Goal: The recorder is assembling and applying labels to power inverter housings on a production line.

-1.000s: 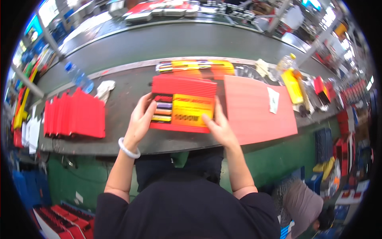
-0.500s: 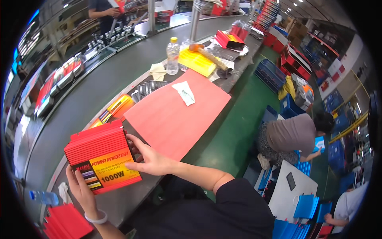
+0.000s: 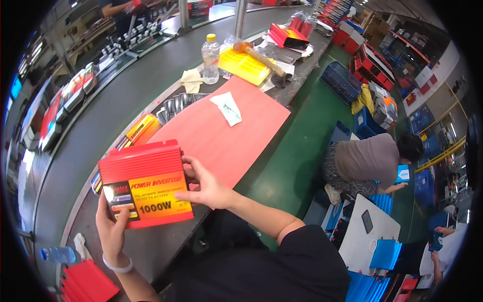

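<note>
Between my two hands is a red power inverter (image 3: 146, 163), a ribbed metal box with an orange and black label turned up toward me. My left hand (image 3: 110, 229) grips its lower left corner, the thumb lying over the label. My right hand (image 3: 206, 186) holds the right edge, thumb on the label and fingers behind the side. The box is raised above the bench, near the lower left corner of a pink sheet (image 3: 226, 146). A small white paper slip (image 3: 228, 108) lies on that sheet. Orange labels (image 3: 141, 131) are stacked just beyond the box.
A clear bottle with a yellow cap (image 3: 211, 60), a mallet (image 3: 266, 60) and yellow sheets (image 3: 246, 65) stand farther along the bench. Red ribbed casings (image 3: 88, 282) and a bottle lying down (image 3: 58, 254) are at lower left. A person (image 3: 367, 163) bends at the right beside a white table (image 3: 365, 236).
The inverter and both hands have moved to the right, and the box now covers the pink sheet's lower left corner. My left thumb has come onto the label.
</note>
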Demonstrator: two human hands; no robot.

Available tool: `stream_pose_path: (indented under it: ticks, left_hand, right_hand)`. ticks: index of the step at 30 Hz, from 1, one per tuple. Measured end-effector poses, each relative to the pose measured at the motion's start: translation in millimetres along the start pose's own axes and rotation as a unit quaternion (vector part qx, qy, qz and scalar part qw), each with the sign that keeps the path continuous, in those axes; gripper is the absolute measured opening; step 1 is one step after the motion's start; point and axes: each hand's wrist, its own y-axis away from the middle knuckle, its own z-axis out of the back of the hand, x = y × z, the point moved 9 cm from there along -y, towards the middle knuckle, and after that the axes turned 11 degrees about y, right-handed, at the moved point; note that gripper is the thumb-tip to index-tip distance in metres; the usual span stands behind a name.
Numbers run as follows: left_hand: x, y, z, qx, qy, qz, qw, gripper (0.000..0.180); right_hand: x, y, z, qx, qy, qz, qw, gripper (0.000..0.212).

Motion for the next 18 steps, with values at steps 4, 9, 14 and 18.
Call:
stream_pose_path:
  ticks: [4,9,14,18]
  left_hand:
    - [-0.9,1.1,10.2,0.007,-0.003,-0.041,0.999,0.049]
    - [13.9,-9.8,-8.1,-0.017,0.19,0.016,0.982,0.05]
    - [68.2,-25.7,-15.1,-0.04,0.102,0.07,0.992,0.042]
    - [111.8,-31.1,-71.0,0.036,0.131,0.158,0.978,0.056]
  right_hand:
    - [-17.6,3.2,3.7,0.004,-0.046,-0.013,0.999,0.084]
    - [-23.3,20.9,34.6,-0.028,-0.065,-0.014,0.997,0.073]
    - [4.2,44.7,88.5,-0.117,-0.055,0.052,0.99,0.065]
    - [13.7,88.0,155.9,-0.236,-0.097,0.076,0.964,0.05]
